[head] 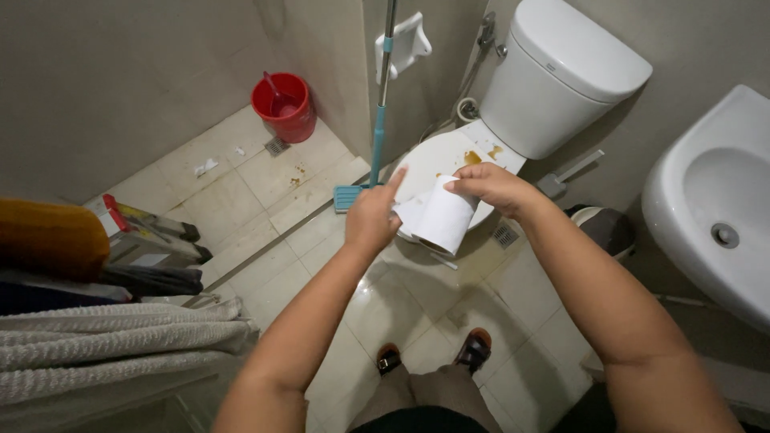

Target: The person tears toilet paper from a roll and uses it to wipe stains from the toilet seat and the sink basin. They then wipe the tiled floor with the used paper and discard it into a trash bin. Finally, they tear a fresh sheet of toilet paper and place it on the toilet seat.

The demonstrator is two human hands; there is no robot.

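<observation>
From the head view I count two hands on one paper roll (443,216), held above the toilet (553,80); my right hand (491,186) grips the roll's top; my left hand (374,215) pinches its loose sheet, forefinger raised; one mop (377,128) leans on the wall; one red bucket (284,107); one sink (714,200); two stains on the lid.

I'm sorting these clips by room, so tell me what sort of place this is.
A small tiled bathroom, most likely in a home. A white toilet with brown stains on its closed lid stands by a wall-hung sink, and both hands, left hand and right hand, hold a toilet paper roll.
</observation>
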